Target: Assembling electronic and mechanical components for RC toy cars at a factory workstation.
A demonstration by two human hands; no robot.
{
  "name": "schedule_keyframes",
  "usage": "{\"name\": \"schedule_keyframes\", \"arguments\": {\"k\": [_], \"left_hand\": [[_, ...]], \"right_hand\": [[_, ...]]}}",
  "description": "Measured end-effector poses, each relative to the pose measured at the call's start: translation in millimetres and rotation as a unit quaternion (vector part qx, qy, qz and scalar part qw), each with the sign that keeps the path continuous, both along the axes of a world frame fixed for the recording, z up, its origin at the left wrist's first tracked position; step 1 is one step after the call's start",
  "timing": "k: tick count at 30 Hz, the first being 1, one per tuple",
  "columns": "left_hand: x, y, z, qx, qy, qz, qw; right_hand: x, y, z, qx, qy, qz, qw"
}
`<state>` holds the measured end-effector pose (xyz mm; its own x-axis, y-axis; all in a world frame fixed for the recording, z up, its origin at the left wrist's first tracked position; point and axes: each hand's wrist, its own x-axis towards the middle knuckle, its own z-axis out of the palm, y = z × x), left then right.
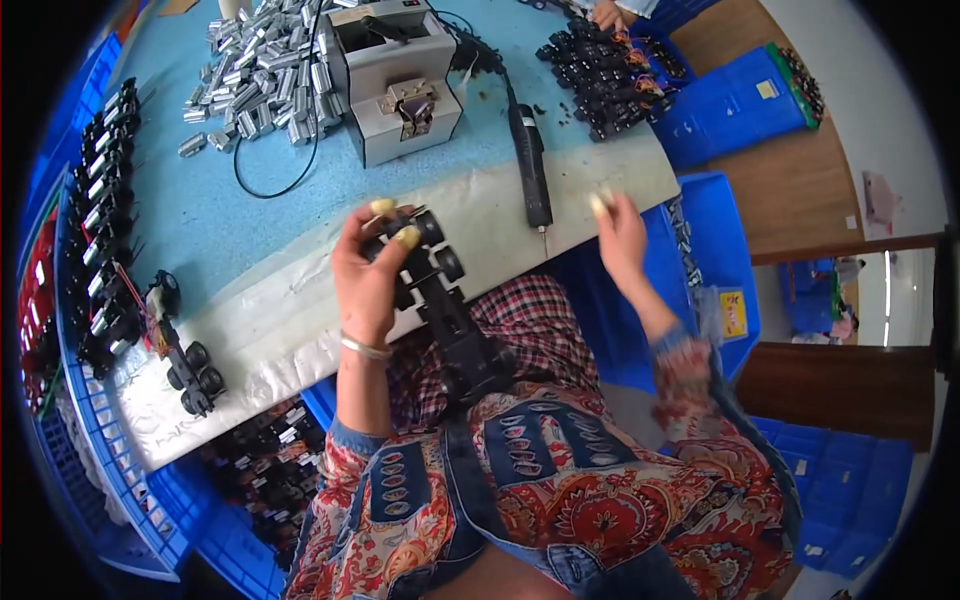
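My left hand (368,275), with yellow coverings on its fingertips, grips a black toy vehicle chassis (445,310) by its far end. The chassis slants toward my body above my lap, with wheels along both sides. My right hand (622,235) is raised over the table's right edge, its fingertips drawn together; whether anything small lies between them is too small to see. Between my hands, nearer the right, a black electric screwdriver (530,165) lies on the table with its bit pointing toward me.
A grey box-shaped machine (395,90) stands at the table's back, beside piled silver cylinders (265,75). Black parts (600,80) lie back right, near another person's hand (607,14). Chassis units (105,220) line the left. Blue bins (715,225) stand at right.
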<state>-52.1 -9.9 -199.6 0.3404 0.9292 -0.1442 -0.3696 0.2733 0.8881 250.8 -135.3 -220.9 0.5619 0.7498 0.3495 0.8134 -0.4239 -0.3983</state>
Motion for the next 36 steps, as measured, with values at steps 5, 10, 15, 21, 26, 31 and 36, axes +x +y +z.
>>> {"name": "schedule_keyframes", "arguments": {"k": [5,10,15,21,26,31,36], "left_hand": [[-22,8,-10,-0.052,-0.014,0.004,0.999],[-19,7,-8,-0.042,-0.023,-0.004,0.999],[-23,1,-9,-0.036,-0.01,-0.022,0.999],[-23,-2,-11,-0.036,0.01,-0.03,0.999],[-17,-2,-10,-0.006,0.04,-0.053,0.998],[-22,3,-20,0.034,0.055,-0.059,0.996],[-21,4,-10,0.033,0.061,-0.077,0.995]], "right_hand": [[-87,-187,26,-0.473,0.375,-0.093,0.792],[-99,-210,32,-0.43,0.445,-0.166,0.768],[-104,-221,31,-0.387,0.519,-0.22,0.729],[-109,-218,19,-0.329,0.608,-0.298,0.658],[-113,-236,4,-0.252,0.688,-0.36,0.578],[-119,-259,-28,-0.253,0.663,-0.323,0.626],[-105,-337,-104,-0.384,0.477,-0.227,0.757]]}}
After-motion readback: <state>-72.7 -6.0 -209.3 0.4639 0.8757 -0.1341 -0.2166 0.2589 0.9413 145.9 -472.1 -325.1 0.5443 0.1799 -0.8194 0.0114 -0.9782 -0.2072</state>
